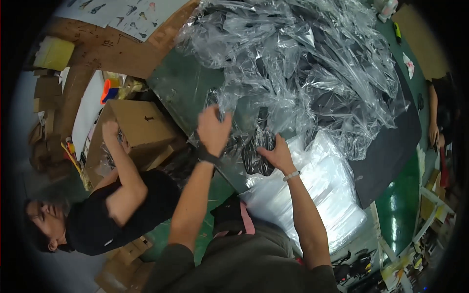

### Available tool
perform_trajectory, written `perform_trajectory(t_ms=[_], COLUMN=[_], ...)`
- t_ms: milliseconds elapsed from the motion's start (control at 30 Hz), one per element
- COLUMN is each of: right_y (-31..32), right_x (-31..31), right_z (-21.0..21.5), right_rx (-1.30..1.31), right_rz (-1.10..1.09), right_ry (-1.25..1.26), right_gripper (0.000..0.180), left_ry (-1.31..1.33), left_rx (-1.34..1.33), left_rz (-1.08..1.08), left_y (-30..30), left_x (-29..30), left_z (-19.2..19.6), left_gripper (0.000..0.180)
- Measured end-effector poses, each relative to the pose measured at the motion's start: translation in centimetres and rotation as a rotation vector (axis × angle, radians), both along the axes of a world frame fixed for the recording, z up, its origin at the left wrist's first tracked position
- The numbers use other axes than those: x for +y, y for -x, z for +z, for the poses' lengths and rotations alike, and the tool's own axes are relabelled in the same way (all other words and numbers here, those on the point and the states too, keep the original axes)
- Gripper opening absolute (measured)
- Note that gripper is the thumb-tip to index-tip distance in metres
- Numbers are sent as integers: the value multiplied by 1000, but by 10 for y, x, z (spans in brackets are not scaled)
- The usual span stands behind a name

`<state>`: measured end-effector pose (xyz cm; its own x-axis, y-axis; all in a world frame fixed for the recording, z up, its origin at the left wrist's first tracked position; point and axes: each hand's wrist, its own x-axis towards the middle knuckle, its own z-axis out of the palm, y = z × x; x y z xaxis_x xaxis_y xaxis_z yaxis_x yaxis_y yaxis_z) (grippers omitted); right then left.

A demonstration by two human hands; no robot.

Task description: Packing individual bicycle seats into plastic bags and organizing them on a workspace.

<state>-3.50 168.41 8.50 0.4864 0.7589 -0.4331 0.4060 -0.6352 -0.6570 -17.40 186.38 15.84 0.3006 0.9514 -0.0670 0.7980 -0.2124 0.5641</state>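
In front of me a black, ribbed-looking item [256, 158] lies by clear plastic; its exact kind is unclear. My right hand [279, 155], with a light bracelet at the wrist, is at its right side, thumb against it and fingers apart. To the left, my left hand [214, 131] is raised beside crinkled clear film, fingers curled and smeared by motion; whether it grips the film is hidden. A dark band circles that wrist. A large heap of clear plastic bags [293, 73] with dark contents spreads beyond both hands. Under my right forearm lies a stack of flat clear bags [317, 195].
At the left, a person in black [132, 205] reaches into an open cardboard box [141, 122]. Another person's arm [433, 117] shows at the far right. A black sheet [391, 161] lies right of the heap on the green tabletop [181, 80], near a yellow marker [397, 33].
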Motion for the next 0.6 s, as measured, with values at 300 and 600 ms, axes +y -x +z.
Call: perform_trajectory(t_ms=[300,600], right_y=[9,36], right_x=[17,21], right_z=[-13,-28], right_rx=[219,136], right_rz=[-19,-64], right_ry=[25,-99], right_gripper=[69,65], left_ry=[93,-147], left_rx=[393,379], left_rz=[183,41], left_y=[28,42], left_x=[40,3], left_z=[-53,-72], left_gripper=[75,76])
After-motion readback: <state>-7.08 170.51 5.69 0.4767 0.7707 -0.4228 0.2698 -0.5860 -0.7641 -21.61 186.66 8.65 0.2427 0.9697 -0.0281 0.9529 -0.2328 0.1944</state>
